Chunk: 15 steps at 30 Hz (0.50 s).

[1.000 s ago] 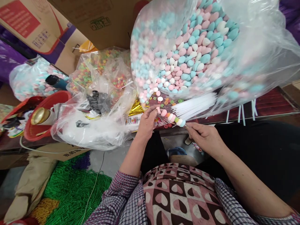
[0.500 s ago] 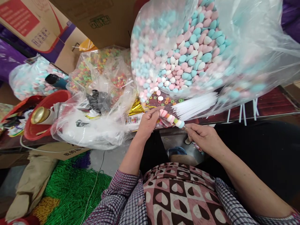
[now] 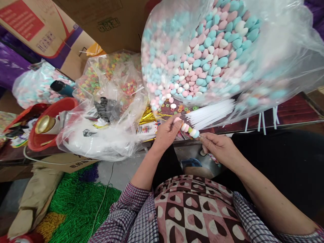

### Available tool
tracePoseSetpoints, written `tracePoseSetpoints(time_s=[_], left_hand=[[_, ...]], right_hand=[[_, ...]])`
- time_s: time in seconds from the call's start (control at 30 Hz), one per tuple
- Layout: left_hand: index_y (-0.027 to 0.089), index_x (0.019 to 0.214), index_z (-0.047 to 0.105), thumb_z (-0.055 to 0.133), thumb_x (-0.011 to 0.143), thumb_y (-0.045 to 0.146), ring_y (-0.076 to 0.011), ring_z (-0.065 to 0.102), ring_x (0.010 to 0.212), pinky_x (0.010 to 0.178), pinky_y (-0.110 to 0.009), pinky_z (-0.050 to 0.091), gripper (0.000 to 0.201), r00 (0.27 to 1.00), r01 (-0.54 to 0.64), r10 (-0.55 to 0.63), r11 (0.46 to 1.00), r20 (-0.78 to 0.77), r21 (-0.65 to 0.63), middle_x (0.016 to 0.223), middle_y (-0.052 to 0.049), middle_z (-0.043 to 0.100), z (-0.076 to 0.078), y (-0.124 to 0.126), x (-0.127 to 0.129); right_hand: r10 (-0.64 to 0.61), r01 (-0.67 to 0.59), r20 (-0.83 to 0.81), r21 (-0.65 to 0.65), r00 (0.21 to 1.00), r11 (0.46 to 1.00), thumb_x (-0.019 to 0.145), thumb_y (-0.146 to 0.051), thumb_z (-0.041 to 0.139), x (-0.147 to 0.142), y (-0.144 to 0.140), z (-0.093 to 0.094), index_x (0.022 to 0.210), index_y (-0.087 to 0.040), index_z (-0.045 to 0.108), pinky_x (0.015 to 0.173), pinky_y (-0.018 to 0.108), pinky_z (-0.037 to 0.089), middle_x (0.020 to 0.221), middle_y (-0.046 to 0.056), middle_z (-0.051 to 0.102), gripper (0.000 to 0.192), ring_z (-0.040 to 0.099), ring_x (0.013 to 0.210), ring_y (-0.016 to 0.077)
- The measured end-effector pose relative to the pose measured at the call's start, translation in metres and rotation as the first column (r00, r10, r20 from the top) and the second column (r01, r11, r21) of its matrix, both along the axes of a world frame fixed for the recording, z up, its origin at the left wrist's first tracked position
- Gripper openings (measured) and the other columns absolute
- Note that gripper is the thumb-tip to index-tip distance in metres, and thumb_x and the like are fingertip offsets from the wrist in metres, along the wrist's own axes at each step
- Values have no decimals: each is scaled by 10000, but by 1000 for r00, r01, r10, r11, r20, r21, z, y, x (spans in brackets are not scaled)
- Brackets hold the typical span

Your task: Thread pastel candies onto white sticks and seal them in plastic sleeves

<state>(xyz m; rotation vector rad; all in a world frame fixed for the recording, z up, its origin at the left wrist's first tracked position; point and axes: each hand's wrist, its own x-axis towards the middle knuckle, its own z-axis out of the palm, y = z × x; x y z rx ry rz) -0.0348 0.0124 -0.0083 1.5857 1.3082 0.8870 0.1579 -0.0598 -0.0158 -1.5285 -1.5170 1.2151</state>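
Note:
A candy skewer [image 3: 190, 130] with pink, white, pale blue, orange and green pieces slants between my hands, just over the table's front edge. My left hand [image 3: 165, 134] is closed around its upper-left end, the thumb and fingers covering part of the row. At the other end, beside the pale blue piece, my right hand [image 3: 219, 145] pinches the stick. Beyond the skewer lies a fan of white sticks [image 3: 212, 113]. Behind it, a big clear bag [image 3: 162, 44] bulges with pink, blue and white marshmallow-like candies. Small ring candies [image 3: 180, 110] are scattered between them.
Clear bags of colourful ring candies [image 3: 101, 71] stand at the back left. A crumpled plastic bag [image 3: 101, 141] lies near the edge, beside a red basket [image 3: 37, 140]. Several white sticks [image 3: 263, 123] overhang the edge at right. Green strands [image 3: 83, 202] fill the lower left.
My left hand has slid right along the skewer and now covers more of its upper-left pieces. My right hand stays nearly still. The big bag's right side has shifted, showing more candies.

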Motion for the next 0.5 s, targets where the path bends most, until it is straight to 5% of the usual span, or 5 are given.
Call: tracePoseSetpoints(time_s=[0.1,0.27,0.5], left_hand=[[163,1195,659,524,918,422,-135,641,734,725,-239,492,402,989,-75,89,991,-121,111,861,-35,739,-3,-4,6],[167,1143,681,465,955,402,-150,677,836,784,-248,488,370,949,-75,167,944,-267,322,965,-78,749,-5,-7,12],[160,1166,671,456,965,401,-152,684,804,756,-244,482,381,939,-75,189,928,-286,365,946,-84,755,-8,-10,17]], right_hand=[[0,-1,-36,-14,999,1000,912,-424,480,-5,-1,-1,799,-194,639,433,232,318,495,-36,541,302,404,414,94],[-25,24,-87,-13,996,1000,918,-421,489,-14,-4,-3,844,-189,648,465,235,304,498,-44,523,291,415,454,99],[-109,111,-78,19,991,994,905,-402,481,-13,2,7,759,-200,598,495,245,334,471,-47,493,275,428,456,107]])
